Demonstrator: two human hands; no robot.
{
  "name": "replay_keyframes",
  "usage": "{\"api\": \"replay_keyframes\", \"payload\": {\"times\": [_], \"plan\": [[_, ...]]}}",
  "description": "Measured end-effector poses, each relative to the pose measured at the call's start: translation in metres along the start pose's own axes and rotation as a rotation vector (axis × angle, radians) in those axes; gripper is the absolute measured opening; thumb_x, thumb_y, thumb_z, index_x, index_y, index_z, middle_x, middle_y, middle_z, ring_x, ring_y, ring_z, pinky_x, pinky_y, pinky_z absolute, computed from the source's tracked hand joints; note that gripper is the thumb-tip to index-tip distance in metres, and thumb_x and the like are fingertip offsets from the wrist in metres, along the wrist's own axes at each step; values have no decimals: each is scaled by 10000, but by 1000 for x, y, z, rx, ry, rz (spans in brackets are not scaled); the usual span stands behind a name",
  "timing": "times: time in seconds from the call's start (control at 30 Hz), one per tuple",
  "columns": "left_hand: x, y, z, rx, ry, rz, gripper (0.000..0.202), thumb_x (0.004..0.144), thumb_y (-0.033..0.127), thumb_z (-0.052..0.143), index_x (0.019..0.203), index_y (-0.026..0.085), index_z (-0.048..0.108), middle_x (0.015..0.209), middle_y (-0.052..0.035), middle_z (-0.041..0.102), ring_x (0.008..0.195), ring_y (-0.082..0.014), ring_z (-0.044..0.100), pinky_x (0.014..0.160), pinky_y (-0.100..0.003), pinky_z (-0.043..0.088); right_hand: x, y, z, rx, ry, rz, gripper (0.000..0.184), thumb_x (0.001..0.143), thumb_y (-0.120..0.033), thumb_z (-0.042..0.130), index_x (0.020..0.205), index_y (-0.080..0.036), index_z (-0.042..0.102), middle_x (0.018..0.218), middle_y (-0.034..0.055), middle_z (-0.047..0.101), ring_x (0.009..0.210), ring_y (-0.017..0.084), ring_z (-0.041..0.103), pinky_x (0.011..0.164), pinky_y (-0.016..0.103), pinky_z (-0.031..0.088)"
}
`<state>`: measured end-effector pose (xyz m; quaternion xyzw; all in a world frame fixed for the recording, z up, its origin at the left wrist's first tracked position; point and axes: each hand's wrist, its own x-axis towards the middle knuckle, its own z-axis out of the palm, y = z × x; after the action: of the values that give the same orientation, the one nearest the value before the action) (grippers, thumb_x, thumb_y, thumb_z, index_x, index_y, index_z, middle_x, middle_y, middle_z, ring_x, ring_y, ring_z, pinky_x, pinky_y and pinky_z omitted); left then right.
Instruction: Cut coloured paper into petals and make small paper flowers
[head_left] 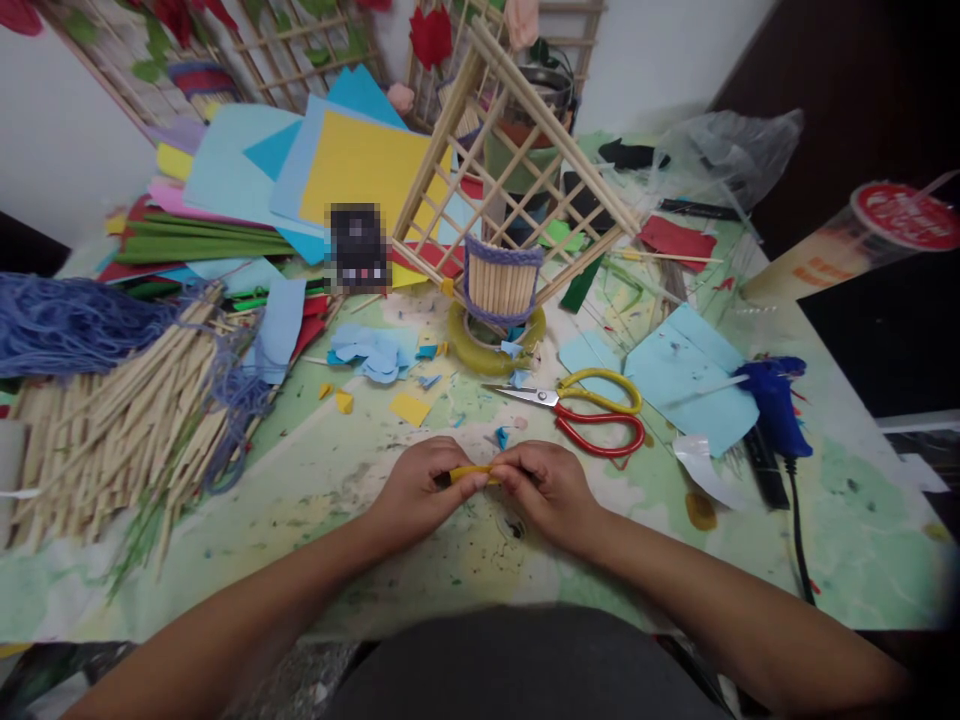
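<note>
Low over the near edge of the stained table (322, 500), both hands met around a small yellow strip (471, 471). The left hand (416, 492) pinched one end and the right hand (549, 490) pinched the other, fingers curled tight, so only a short stretch of yellow showed between them, just above the tabletop. Just beyond the right hand lay scissors (592, 410) with one yellow and one red handle, blades pointing left. A blue glue gun (776, 405) rested to the right on light blue paper (686, 375). To the left sprawled a pile of wooden sticks (120, 420) tangled with blue yarn (60, 320). Farther back a small stick basket (501, 280) stood against a tilted lattice frame (517, 160), with coloured sheets (360, 170) stacked behind.
</note>
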<state>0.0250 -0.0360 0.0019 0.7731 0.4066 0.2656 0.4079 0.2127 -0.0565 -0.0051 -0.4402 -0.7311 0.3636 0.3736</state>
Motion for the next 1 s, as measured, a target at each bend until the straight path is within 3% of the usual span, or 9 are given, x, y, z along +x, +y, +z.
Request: {"api": "replay_keyframes", "payload": {"times": [0.2,0.33,0.5,0.7,0.87,1.0], "plan": [[-1,-1,0,34,14,10,273,813,316,603,597,151,612,551,0,561,543,-96,518,538,-213,388,-1,-1,0,50,-16,56,201,881,-253,489,793,-169,649,612,-7,620,585,103,559,590,211,418],[-1,-1,0,43,12,1,302,822,347,582,592,152,606,555,-6,561,547,-101,519,534,-214,393,-1,-2,0,106,-49,156,238,851,-371,528,825,-160,634,589,-25,551,518,90,484,498,192,364],[-1,1,-1,20,26,0,325,818,344,578,560,147,589,535,-7,551,527,-100,509,512,-207,387,0,-1,1,-8,-101,149,424,881,-431,455,551,-167,490,510,-40,411,506,91,403,499,208,303],[-1,1,-2,-59,60,-67,406,830,423,544,541,140,581,518,2,507,517,-99,477,496,-204,366,-1,-3,2,7,-38,149,413,900,-417,414,578,-172,496,519,-25,460,503,97,426,491,204,299],[-2,-1,0,29,95,-87,454,821,487,532,524,145,555,518,2,499,514,-105,474,500,-213,358,-2,-5,1,-39,11,95,416,903,-404,412,562,-176,479,515,-16,475,504,104,437,493,212,294],[-3,-1,2,69,135,-41,451,828,485,523,523,153,541,524,-1,504,514,-108,484,496,-214,358,-1,-5,0,-1,3,135,418,874,-468,432,588,-176,521,528,-12,487,509,113,448,481,216,305]]}}
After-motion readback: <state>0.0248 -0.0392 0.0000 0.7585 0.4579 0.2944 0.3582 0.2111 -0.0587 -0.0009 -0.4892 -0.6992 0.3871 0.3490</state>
